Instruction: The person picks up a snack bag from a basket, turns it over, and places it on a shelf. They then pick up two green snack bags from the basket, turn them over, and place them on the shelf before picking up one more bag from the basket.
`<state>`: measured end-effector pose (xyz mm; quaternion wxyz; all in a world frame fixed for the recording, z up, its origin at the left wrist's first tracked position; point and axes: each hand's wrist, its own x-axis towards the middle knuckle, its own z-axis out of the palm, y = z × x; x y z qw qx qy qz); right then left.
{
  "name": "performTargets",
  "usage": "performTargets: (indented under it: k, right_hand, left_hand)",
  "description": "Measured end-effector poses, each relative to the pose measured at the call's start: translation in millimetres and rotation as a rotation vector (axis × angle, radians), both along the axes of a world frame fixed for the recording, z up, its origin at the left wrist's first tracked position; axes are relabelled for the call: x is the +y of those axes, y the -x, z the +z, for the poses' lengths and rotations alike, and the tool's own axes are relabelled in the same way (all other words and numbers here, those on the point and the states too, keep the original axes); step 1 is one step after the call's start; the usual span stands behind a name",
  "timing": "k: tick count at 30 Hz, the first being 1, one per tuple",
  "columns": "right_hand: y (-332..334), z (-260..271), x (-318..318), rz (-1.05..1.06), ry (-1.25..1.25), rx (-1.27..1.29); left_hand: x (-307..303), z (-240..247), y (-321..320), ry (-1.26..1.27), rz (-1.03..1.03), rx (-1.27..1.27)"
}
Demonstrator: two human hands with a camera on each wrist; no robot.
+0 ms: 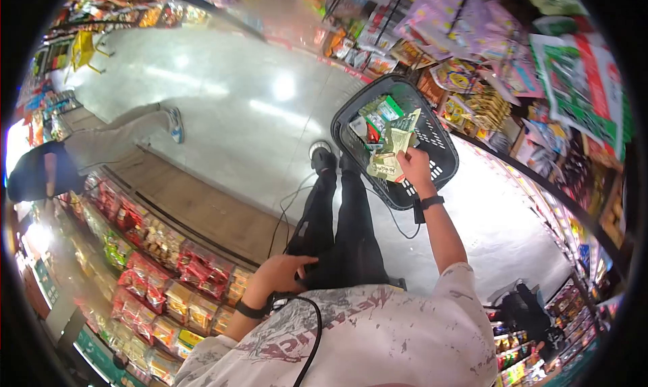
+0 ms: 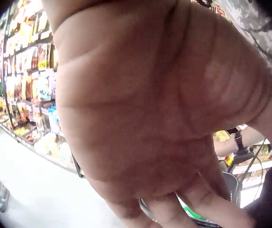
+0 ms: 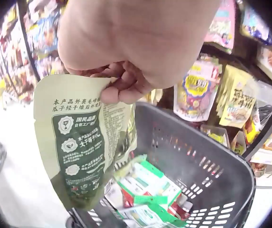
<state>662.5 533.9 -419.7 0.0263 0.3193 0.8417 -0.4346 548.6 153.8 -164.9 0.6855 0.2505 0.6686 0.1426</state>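
The pale-green soft plastic pouch [image 1: 399, 142] hangs in the head view over the black perforated plastic basket [image 1: 398, 197], nearer your right grip [image 1: 415, 166]. The left wrist view shows your left grip [image 2: 145, 109] loose, fingers apart. From the right wrist, your right grip pinches the pouch's top; its long axis slants below, dark-green panel [image 3: 80, 149] reading "国民品牌".

The right hand [image 3: 131, 47] pinches a cream-and-green pouch with Chinese print [image 3: 81, 142] near its top edge, the pouch hanging below and left of the hand. Beneath, a black shopping basket [image 3: 174, 133] holds green-and-white packets [image 3: 147, 180]; yellow snack pouches [image 3: 235, 97] hang to the hand's right.
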Motion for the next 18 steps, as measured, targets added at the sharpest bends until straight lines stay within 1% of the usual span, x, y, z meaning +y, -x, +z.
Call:
performTargets:
  k: [2, 3, 5, 6, 7, 8, 10, 13, 16, 18]
  right_hand:
    - [0, 71, -2, -0.092, 0.045, 0.062]
    - [1, 102, -3, -0.095, 0.033, 0.113]
    - [3, 169, -9, -0.078, 0.04, 0.214]
    - [4, 195, -13, -0.068, 0.054, 0.215]
    - [5, 220, -19, -0.056, 0.065, 0.269]
    - [7, 243, -25, -0.044, 0.071, 0.325]
    - [7, 282, -37, 0.07, 0.034, 0.409]
    - [6, 345, -49, 0.296, 0.19, 0.479]
    - [6, 384, -65, 0.567, 0.29, 0.62]
    - [6, 412, -74, 0.705, 0.449, 0.612]
  left_hand:
    - [10, 23, 3, 0.045, 0.042, 0.157]
    - [13, 33, 6, -0.016, 0.12, 0.238]
    - [18, 50, 15, -0.11, 0.162, 0.422]
    - [24, 54, 20, -0.16, 0.193, 0.51]
    - [28, 56, 26, -0.221, 0.214, 0.558]
    - [36, 63, 30, -0.337, 0.253, 0.615]
    - [52, 77, 37, -0.573, 0.326, 0.732]
    - [69, 106, 48, -0.744, 0.326, 0.89]
    - [74, 147, 53, -0.787, 0.281, 0.89]
    - [70, 151, 59, -0.774, 0.214, 0.654]
